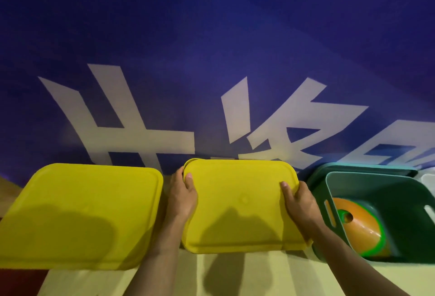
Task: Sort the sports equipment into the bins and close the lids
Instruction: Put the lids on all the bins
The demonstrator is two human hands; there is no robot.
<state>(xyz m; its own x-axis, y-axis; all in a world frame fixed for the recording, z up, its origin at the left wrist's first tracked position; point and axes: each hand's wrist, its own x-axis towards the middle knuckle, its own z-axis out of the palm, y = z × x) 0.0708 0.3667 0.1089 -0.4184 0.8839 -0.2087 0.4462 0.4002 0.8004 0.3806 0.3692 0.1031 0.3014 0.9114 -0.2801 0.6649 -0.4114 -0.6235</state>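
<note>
A yellow lid (242, 203) lies flat over the middle bin. My left hand (183, 194) grips its left edge, thumb on top. My right hand (299, 201) grips its right edge the same way. To the left, a second yellow lid (80, 215) covers another bin. On the right stands an open green bin (367, 185) holding orange and green disc cones (360, 225). A teal lid (367, 168) stands behind that bin, mostly hidden.
The bins sit on a pale yellow surface (235, 277) against a blue banner (211, 60) with large white characters. A dark red patch (21, 281) shows at the lower left corner.
</note>
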